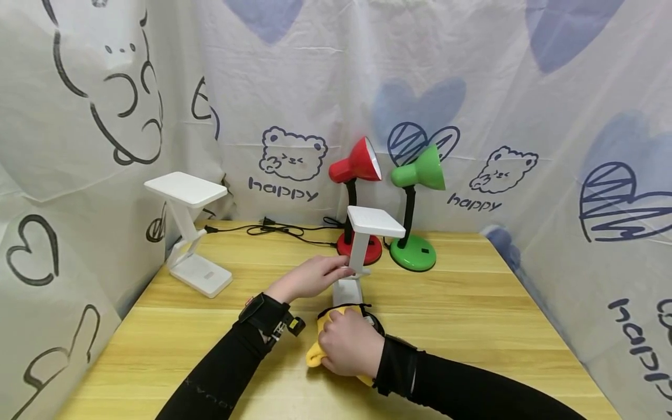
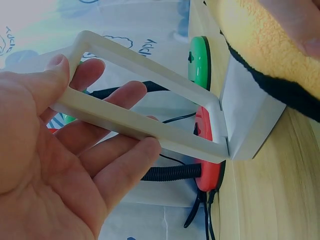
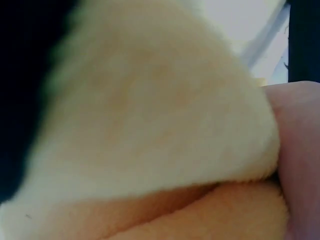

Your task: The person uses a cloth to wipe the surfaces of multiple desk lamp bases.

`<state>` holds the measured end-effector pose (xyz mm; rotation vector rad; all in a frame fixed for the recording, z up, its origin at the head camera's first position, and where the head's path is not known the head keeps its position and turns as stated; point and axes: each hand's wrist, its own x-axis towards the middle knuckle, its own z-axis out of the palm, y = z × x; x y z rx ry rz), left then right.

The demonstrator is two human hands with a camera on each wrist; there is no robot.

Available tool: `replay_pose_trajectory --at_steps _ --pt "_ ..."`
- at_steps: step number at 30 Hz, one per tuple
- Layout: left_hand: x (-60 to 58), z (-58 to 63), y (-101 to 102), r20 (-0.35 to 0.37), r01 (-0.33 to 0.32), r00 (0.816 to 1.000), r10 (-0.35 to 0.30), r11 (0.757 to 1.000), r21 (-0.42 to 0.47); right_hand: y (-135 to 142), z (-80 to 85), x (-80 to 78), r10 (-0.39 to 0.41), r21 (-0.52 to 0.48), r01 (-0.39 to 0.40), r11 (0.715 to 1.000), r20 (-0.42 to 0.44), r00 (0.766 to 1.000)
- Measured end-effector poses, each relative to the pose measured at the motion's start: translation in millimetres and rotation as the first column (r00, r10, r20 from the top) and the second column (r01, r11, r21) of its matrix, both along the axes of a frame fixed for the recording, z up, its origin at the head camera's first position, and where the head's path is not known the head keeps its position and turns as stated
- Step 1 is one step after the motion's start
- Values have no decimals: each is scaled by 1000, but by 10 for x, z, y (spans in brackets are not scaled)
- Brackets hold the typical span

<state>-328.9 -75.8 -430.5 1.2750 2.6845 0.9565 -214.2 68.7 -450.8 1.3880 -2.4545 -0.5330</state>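
A white folding desk lamp (image 1: 375, 221) stands at the middle of the table. My left hand (image 1: 310, 277) holds its upright; in the left wrist view the thumb and fingers lie about the lamp's open rectangular frame (image 2: 150, 134). My right hand (image 1: 350, 344) grips a bunched yellow cloth (image 1: 315, 354) with a black edge, at the near end of the lamp's base (image 1: 347, 291). The cloth covers that end of the base. Blurred folds of the cloth (image 3: 150, 110) fill most of the right wrist view, and the right fingertips are hidden there.
Another white folding lamp (image 1: 202, 274) stands at the left. Behind the middle lamp are a red lamp (image 1: 359, 163) and a green lamp (image 1: 413, 253). Black cords (image 1: 283, 226) run along the table's back edge. Printed curtains (image 1: 336, 87) hang around the table.
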Motion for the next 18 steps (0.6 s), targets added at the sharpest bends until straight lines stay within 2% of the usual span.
replay_pose_trajectory --at_steps 4,9,14,18 --pt "2 6 -5 -7 6 1000 -6 1000 3 -20 -10 -93 -10 -30 9 1000 -31 999" --pt "-9 -9 -10 -11 -6 1000 6 1000 -1 -65 -7 -263 -21 -78 12 997 -114 993" --pt "9 4 -11 -13 -15 1000 15 1000 1 -113 -42 -462 -49 -70 36 997 -198 979" --pt "29 26 -6 -14 -18 1000 18 1000 3 -155 -68 -597 -77 -53 68 996 -192 978"
